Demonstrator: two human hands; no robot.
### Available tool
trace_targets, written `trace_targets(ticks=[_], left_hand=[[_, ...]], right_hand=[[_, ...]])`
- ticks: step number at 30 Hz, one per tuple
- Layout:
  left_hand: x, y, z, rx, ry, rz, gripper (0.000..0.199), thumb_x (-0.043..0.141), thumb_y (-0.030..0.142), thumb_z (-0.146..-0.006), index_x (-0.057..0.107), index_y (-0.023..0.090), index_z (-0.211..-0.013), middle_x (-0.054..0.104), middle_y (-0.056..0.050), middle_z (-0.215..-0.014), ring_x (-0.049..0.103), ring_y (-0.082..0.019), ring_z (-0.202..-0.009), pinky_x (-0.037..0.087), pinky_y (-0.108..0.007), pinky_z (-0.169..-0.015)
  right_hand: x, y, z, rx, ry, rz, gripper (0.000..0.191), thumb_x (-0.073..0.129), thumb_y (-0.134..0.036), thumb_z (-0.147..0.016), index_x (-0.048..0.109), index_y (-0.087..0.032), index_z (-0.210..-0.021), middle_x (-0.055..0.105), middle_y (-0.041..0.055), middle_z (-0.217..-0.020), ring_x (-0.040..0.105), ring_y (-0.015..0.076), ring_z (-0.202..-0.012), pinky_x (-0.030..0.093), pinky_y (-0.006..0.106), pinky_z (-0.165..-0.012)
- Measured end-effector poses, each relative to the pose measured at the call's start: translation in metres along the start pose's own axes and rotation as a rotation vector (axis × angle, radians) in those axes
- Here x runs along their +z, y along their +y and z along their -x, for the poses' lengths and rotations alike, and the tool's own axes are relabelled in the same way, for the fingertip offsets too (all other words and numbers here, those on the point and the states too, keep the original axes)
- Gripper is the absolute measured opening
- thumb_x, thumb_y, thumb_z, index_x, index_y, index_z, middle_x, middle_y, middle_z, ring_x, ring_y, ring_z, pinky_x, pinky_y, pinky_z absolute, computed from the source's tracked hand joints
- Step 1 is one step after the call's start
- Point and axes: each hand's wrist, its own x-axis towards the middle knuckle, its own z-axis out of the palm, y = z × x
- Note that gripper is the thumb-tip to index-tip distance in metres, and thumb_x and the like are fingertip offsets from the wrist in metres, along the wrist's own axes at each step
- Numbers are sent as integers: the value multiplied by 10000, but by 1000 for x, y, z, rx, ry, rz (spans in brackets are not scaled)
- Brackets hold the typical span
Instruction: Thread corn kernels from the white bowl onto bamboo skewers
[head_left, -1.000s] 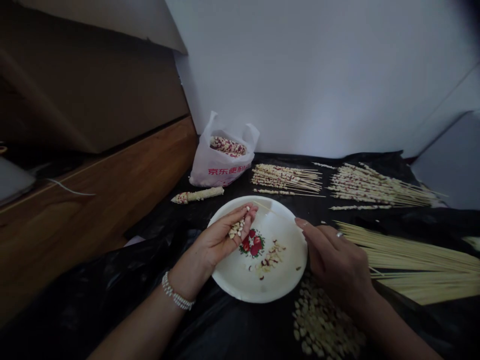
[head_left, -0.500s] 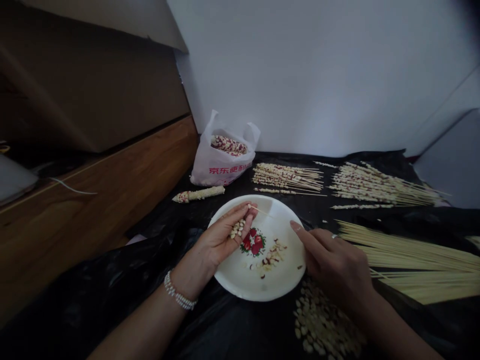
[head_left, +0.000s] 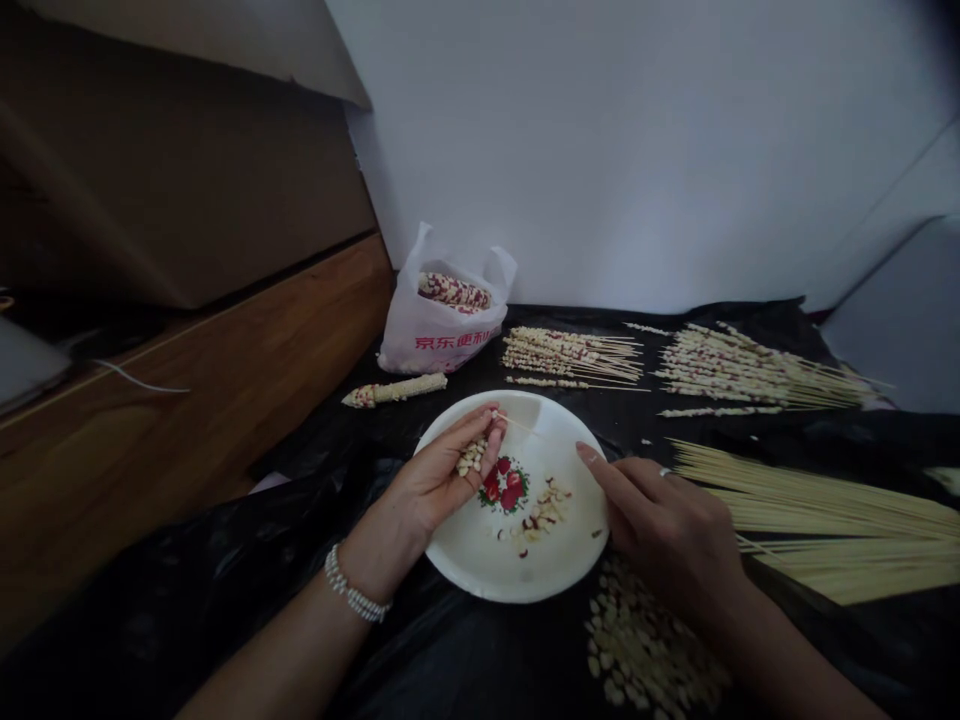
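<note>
My left hand [head_left: 442, 470] is over the left side of a white bowl [head_left: 465, 575]. Corn kernels [head_left: 471, 458] lie in its curled palm, and its fingertips pinch one kernel at the end of a thin wooden skewer [head_left: 516, 423]. The skewer slants down to the right, fading against the pale bowl in line with my right fingertips. My right hand [head_left: 660, 510], index finger extended, is closed at the bowl's right rim around the skewer's other end; its thumb is hidden. Loose kernels [head_left: 546, 508] lie in the bowl beside a printed red fruit pattern.
A plastic bag [head_left: 442, 335] of corn cobs stands behind the bowl, near a partly stripped cob [head_left: 397, 390]. Threaded skewers [head_left: 562, 352] lie in two groups at the back. Bare skewers [head_left: 832, 520] spread at right. A kernel pile [head_left: 637, 640] sits on black plastic sheeting.
The whole view has shifted very slightly. Both hands, the skewer and the kernels keep nearly the same positions relative to the bowl.
</note>
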Motion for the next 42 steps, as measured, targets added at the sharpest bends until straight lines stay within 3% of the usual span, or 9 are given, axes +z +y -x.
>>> trace_targets(ticks=[6, 16, 22, 37, 42], left_hand=[[-3, -1, -3, 9, -10, 37, 438, 567, -25, -793, 588, 153, -1192, 704, -63, -967, 669, -131, -866, 547, -196, -766], [6, 2, 1, -15, 50, 60, 447, 567, -17, -799, 546, 104, -1229, 699, -65, -901, 674, -110, -778, 547, -172, -728], [4, 1, 2, 23, 72, 50, 504, 581, -41, -775, 553, 155, -1239, 711, -50, -928, 677, -117, -814, 543, -175, -738], [6, -2, 3, 22, 19, 31, 278, 578, 12, -806, 628, 102, -1064, 695, -66, -884, 671, -109, -752, 561, -184, -707], [7, 0, 5, 28, 23, -26, 337, 595, -14, -778, 626, 99, -1094, 698, -68, -899, 670, -104, -759, 552, -172, -722]], right_hand=[[0, 0, -1, 0, 5, -3, 403, 521, -143, -828, 561, -189, -1226, 647, -8, -748, 475, 88, -565, 293, 261, -519], [0, 1, 1, 4, -17, -34, 399, 514, -141, -834, 561, -170, -1229, 658, 14, -804, 524, 102, -615, 327, 258, -548], [-2, -4, 0, 9, 4, -78, 403, 507, -109, -832, 549, -142, -1232, 649, 19, -793, 526, 112, -625, 337, 264, -565], [-1, -10, 3, 37, -35, -102, 422, 479, -103, -843, 526, -132, -1262, 629, 17, -778, 508, 118, -621, 322, 274, -564], [-1, -10, 2, 48, -10, -104, 421, 487, -90, -828, 544, -143, -1242, 636, 15, -788, 507, 115, -623, 320, 273, -567]])
